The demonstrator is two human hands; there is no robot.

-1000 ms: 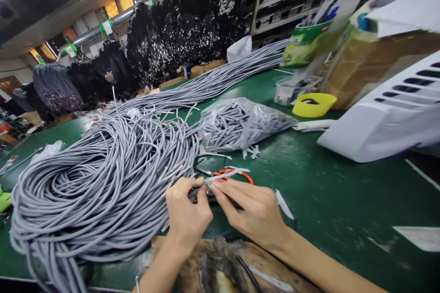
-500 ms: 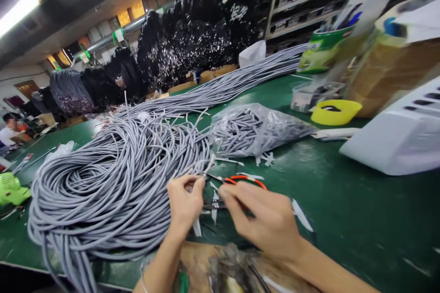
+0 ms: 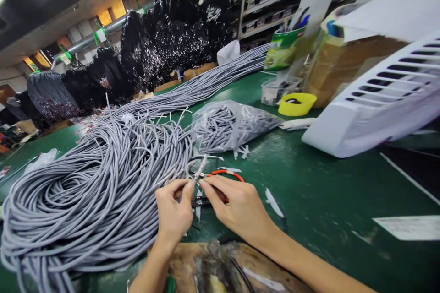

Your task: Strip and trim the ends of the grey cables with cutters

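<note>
My left hand (image 3: 175, 208) is closed in a pinch on a cable end (image 3: 202, 165) with pale, frayed-looking strands sticking up. The fingertips of my right hand (image 3: 237, 203) are pinched at the same spot, almost touching my left fingertips. What lies exactly between the fingertips is small and partly hidden. Behind and under my right hand lies a hand tool with orange-red handles (image 3: 229, 172), mostly covered by the fingers. To the left spreads a big coil of grey cables (image 3: 103, 192), many ends pointing toward my hands.
A clear plastic bag of short grey pieces (image 3: 233, 126) lies behind my hands. At right are a yellow ring (image 3: 297, 104), a white slotted plastic housing (image 3: 364, 110) and a green can (image 3: 283, 48). Below sits a worn wooden board (image 3: 185, 265). White scraps (image 3: 274, 202) dot the green table (image 3: 330, 201).
My right hand has moved in to my left, and its fingertips now meet the left ones at the cable end. The view has shifted toward the right.
</note>
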